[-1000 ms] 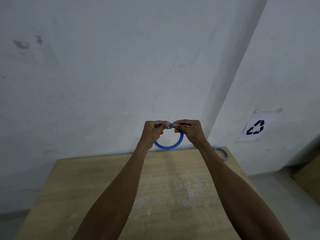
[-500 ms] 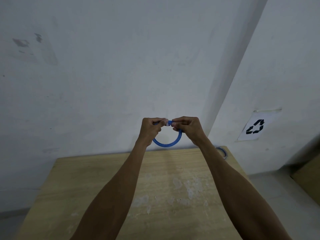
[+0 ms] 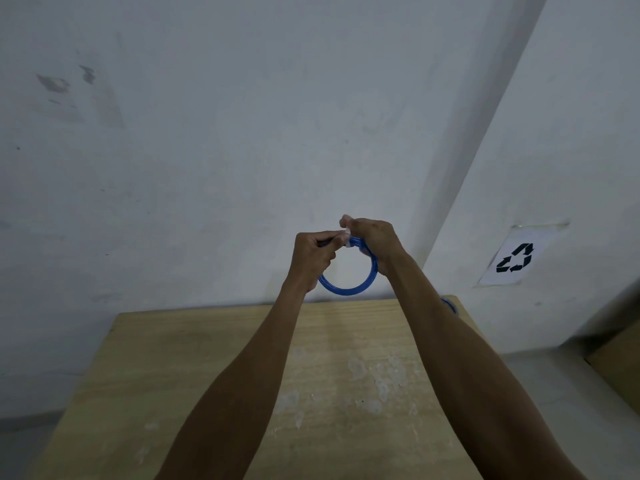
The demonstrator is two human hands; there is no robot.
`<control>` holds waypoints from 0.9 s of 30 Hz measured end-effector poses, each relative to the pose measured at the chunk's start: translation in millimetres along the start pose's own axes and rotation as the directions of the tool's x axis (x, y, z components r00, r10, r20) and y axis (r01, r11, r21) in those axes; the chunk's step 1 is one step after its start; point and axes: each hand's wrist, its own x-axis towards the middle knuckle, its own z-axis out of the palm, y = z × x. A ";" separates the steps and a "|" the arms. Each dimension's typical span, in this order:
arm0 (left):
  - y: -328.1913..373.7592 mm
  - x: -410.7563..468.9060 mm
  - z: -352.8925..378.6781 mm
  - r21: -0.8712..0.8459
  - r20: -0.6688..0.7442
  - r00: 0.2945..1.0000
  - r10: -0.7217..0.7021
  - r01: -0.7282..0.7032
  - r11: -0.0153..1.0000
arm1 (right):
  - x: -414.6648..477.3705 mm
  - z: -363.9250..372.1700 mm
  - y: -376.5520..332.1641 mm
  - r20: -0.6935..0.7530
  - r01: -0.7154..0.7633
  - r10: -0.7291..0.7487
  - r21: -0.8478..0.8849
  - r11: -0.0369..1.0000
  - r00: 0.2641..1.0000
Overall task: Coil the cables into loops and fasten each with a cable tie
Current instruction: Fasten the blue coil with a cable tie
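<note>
I hold a blue cable coil up in the air in front of the wall, above the far edge of the wooden table. My left hand grips the coil's upper left side. My right hand grips its upper right side, fingers curled. Between the two hands, at the top of the loop, a small white cable tie wraps the strands. Another blue coil lies at the table's far right corner, mostly hidden behind my right forearm.
A grey wall stands just behind the table. On the right wall hangs a paper sheet with a recycling symbol. A brown box edge shows on the floor at the far right.
Both hands have lifted the coil a little higher. My right hand has risen above the left, and more of the loop now shows between them.
</note>
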 end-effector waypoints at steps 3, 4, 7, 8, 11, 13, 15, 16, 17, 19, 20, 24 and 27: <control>-1.6 -1.9 -2.3 0.057 0.042 0.999 0.001 -0.003 0.998 | 3.8 1.5 -2.4 -0.056 0.102 -0.103 -0.027 0.994 0.993; -2.6 -3.1 -1.9 0.077 0.056 0.998 0.008 -0.012 0.997 | 6.1 1.9 -2.6 -0.074 0.125 -0.130 -0.060 0.990 0.989; -4.3 -8.3 1.1 0.101 0.074 0.997 0.036 -0.043 0.994 | 13.4 3.2 -0.6 -0.114 0.132 -0.148 -0.136 0.982 0.982; -5.9 -9.5 1.8 0.105 0.077 0.996 0.042 -0.050 0.993 | 14.3 3.5 1.2 -0.131 0.121 -0.136 -0.121 0.985 0.982; -8.5 -9.3 1.9 0.109 0.068 0.997 0.031 -0.038 0.993 | 10.6 4.2 8.3 -0.170 0.082 -0.083 -0.008 0.997 0.982; -9.9 -6.3 3.7 0.073 0.007 1.000 0.011 -0.012 0.997 | 5.7 2.2 10.5 -0.134 0.053 -0.051 0.005 0.999 0.990; -11.8 -2.0 6.2 0.007 -0.097 0.994 -0.043 0.044 0.999 | -0.5 -6.8 13.7 -0.053 -0.026 0.025 -0.022 0.999 0.998; -13.4 0.1 7.0 -0.021 -0.128 0.989 -0.076 0.074 0.997 | -4.4 -12.4 17.1 -0.004 -0.053 0.053 -0.035 0.998 0.999; -16.3 2.1 8.6 -0.035 -0.134 0.986 -0.104 0.100 0.994 | -8.2 -19.7 21.4 0.036 -0.052 0.054 -0.049 0.997 0.998; -24.2 5.2 12.8 -0.038 -0.090 0.986 -0.142 0.139 0.990 | -14.2 -37.5 30.4 0.058 -0.022 0.023 -0.014 1.000 0.998; -28.4 5.7 15.8 -0.043 -0.055 0.986 -0.155 0.152 0.987 | -16.5 -47.1 35.7 0.048 -0.013 0.012 0.019 1.000 0.999; -43.7 9.8 31.9 -0.034 0.061 0.977 -0.202 0.205 0.978 | -18.7 -89.3 54.9 -0.039 0.019 -0.017 0.062 0.998 0.999; -52.2 14.7 46.5 -0.036 0.170 0.951 -0.258 0.267 0.963 | -13.9 -122.2 72.1 -0.121 0.036 -0.027 0.069 0.997 0.992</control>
